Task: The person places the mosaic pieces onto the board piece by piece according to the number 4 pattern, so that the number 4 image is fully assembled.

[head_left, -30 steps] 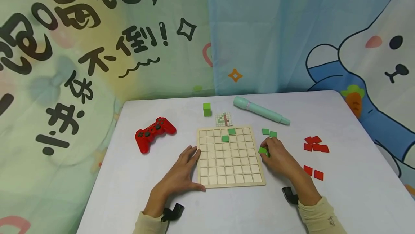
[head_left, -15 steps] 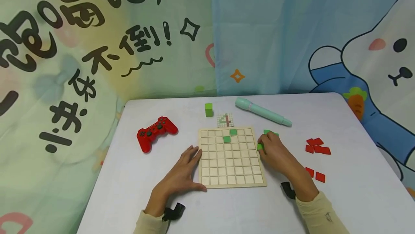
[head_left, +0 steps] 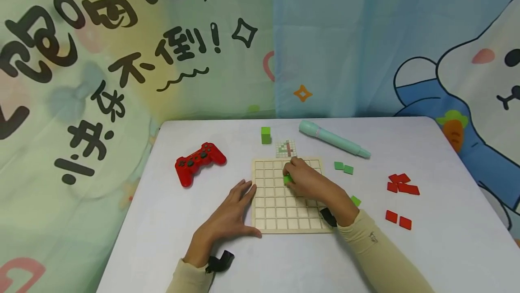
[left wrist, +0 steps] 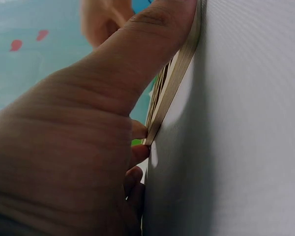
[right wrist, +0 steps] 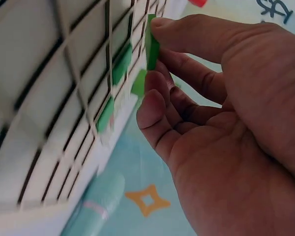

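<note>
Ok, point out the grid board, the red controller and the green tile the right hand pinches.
Grid board (head_left: 276, 202): head view, on a bare cell.
Red controller (head_left: 198, 161): head view, middle of its body.
Green tile (right wrist: 152, 43): right wrist view, middle of its visible side.

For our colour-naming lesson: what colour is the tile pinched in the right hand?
Green; the tile shows best in the right wrist view.

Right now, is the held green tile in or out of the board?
Out: the right wrist view shows the right hand pinching the green tile above the board.
</note>
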